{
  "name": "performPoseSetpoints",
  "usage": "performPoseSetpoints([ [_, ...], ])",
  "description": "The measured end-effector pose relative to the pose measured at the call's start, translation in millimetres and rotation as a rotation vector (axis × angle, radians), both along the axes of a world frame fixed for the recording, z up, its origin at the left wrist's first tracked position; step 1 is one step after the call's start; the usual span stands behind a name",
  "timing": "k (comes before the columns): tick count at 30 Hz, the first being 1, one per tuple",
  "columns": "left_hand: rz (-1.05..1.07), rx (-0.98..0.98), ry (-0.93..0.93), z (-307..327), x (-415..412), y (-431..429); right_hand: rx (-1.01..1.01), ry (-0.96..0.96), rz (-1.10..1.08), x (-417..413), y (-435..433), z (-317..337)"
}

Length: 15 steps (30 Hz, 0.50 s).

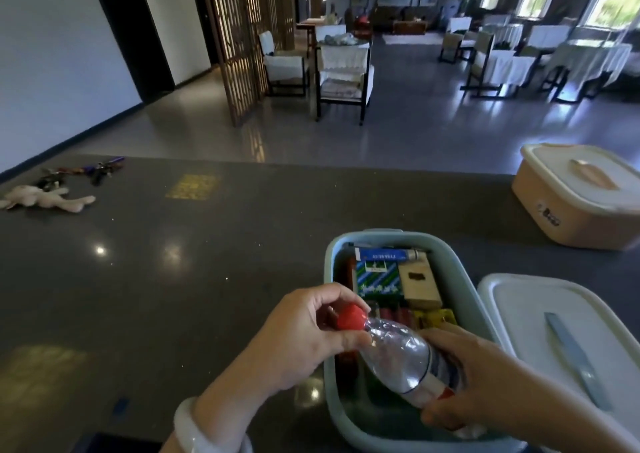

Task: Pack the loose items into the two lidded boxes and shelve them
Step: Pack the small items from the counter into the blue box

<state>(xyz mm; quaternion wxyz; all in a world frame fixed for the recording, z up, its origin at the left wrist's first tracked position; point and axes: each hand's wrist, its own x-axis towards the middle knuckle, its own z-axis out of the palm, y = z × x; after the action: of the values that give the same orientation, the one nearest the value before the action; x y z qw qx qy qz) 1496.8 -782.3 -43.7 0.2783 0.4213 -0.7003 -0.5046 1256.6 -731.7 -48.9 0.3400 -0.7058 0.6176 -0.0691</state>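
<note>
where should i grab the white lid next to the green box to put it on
Take the white lid by the grey-blue handle strip down its middle, coming from straight above. It lies flat on the counter, handle up, right of the green box, so its edges sit low; a central grip should keep it level.

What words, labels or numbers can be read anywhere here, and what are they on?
Nothing reads clearly.
Blue carton in the pale green plastic box: white lettering, too blurred.
Green-and-white striped pack: small marks, too blurred.
Tan cardboard carton: dark mark, unreadable.
Clear plastic bottle with red cap: blue, white and red label, blurred.
Pink lidded plastic box: dark sticker, too blurred.
</note>
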Motion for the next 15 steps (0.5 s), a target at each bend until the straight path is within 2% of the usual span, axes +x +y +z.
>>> performPoseSetpoints([
  [4, 0.067, 0.008, -0.104, -15, -6, 19, -0.039, 0.026, 0.021, -7, 8, -22],
  [9, 0.072, -0.042, -0.146, -29, -10, 40, -0.141, 0.088, 0.064, -12, 16, -35],
  [12, 0.039, -0.119, -0.218, -33, -14, 43, -0.159, 0.102, 0.072, -15, 17, -41],
  [15, -0.038, -0.280, -0.350, -36, -18, 44, -0.158, 0.144, 0.048, -17, 15, -41],
])
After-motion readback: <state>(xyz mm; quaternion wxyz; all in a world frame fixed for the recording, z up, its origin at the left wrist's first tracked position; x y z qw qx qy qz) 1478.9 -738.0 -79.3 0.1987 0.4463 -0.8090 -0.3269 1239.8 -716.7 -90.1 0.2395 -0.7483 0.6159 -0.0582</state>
